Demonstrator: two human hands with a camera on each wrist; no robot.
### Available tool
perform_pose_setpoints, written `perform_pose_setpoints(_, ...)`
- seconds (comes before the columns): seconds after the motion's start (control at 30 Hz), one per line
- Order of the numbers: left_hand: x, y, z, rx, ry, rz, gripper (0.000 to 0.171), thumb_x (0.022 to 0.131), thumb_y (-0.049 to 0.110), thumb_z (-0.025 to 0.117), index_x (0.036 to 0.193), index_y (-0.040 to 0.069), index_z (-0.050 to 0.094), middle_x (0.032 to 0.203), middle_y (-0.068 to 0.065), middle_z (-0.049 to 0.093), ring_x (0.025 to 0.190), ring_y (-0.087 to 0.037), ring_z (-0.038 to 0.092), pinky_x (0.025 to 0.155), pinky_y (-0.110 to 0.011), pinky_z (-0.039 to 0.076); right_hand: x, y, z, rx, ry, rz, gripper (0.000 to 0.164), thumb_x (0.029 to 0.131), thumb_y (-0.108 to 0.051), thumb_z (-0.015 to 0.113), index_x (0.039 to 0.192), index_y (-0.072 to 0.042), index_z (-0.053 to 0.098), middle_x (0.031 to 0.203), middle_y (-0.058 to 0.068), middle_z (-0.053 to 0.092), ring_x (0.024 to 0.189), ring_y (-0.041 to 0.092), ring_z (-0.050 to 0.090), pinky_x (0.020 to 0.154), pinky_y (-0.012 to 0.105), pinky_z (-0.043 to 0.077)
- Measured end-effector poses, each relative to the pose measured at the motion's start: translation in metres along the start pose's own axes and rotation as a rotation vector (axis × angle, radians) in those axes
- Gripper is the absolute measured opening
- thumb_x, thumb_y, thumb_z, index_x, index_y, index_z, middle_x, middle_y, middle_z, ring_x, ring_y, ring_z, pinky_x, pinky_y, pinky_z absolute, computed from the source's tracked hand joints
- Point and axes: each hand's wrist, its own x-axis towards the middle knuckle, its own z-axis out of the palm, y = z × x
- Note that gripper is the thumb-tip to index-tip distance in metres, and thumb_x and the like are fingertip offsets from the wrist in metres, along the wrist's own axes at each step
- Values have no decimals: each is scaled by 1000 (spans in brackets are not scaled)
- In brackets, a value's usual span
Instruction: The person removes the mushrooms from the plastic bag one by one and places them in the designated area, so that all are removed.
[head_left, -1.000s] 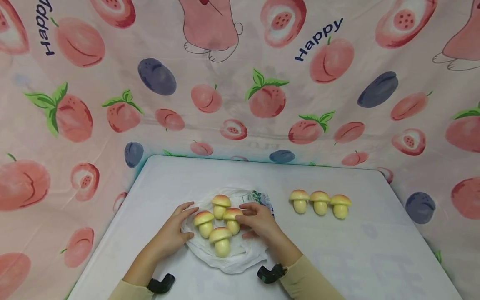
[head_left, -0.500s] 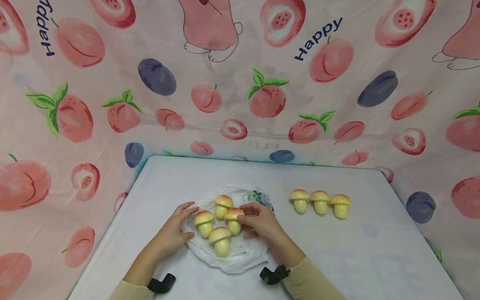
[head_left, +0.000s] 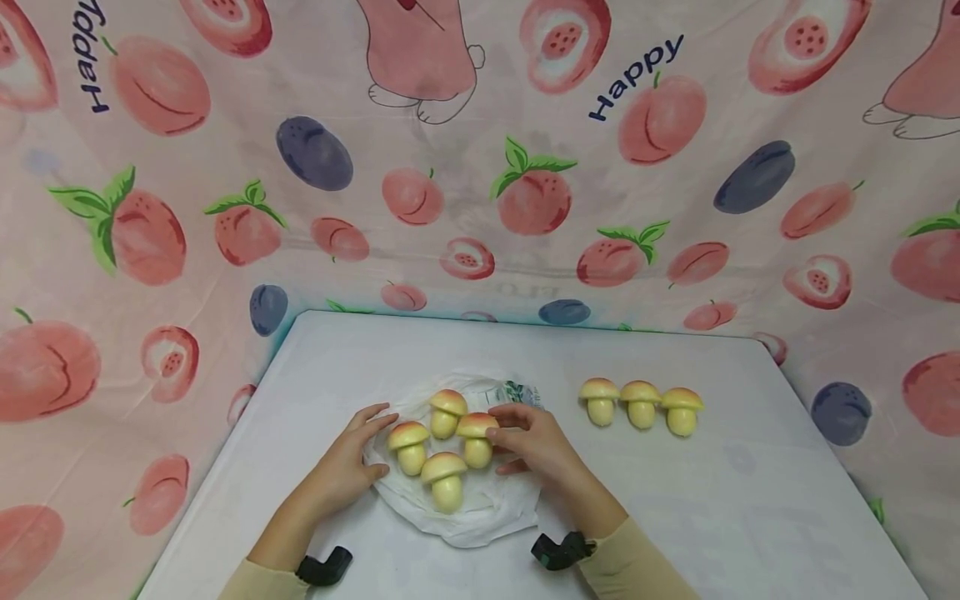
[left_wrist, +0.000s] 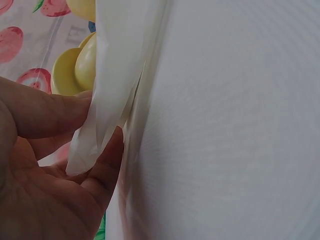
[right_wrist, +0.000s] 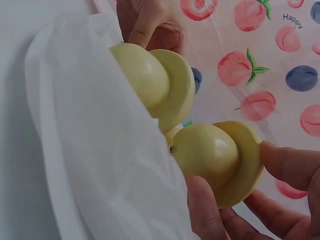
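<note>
In the head view, several yellow toy mushrooms with orange-tinged caps are clustered on a white plastic bag (head_left: 480,521). My right hand (head_left: 536,442) grips the rightmost toy mushroom (head_left: 477,440) of the cluster; the right wrist view shows fingers at its cap and a thumb near its stem. Beside it are a front mushroom (head_left: 444,482), a left one (head_left: 409,447) and a back one (head_left: 447,412). My left hand (head_left: 341,462) is at the bag's left edge. Its fingers stand on both sides of the bag fold (left_wrist: 110,85) in the left wrist view.
Three more toy mushrooms (head_left: 641,406) stand in a row on the white table (head_left: 735,508), right of the bag. Printed packaging (head_left: 521,393) shows at the bag's back right. A fruit-patterned cloth (head_left: 465,167) hangs behind and beside the table.
My right hand has shifted slightly right, and the mushroom in it has moved the same way, away from the others. The left hand stays in place.
</note>
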Motion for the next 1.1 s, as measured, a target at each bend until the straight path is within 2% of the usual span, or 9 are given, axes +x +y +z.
perform_pose_setpoints(0.57,0,0,-1,6,2,2,76,88,-9,75,158,8,52,176,-11,31,164,-45,27,129,-67,29,-14,-8,-24,-13,10,-46,52,100,-18,76,146,1,60,143,23,64,98,22,80,70,39,68)
perform_pose_setpoints(0.87,0,1,-1,-3,0,-8,75,88,-10,75,158,7,52,176,-11,31,164,-45,26,129,-67,28,-19,-6,-36,-41,43,-23,51,99,-20,78,145,-3,62,141,20,64,97,19,77,70,36,67)
perform_pose_setpoints(1.1,-1,2,-1,5,-1,-3,75,89,-9,75,158,7,52,176,-12,31,164,-45,27,128,-67,29,-24,-3,-48,-52,64,-25,51,99,-19,77,144,-1,62,143,22,63,94,20,75,69,39,67)
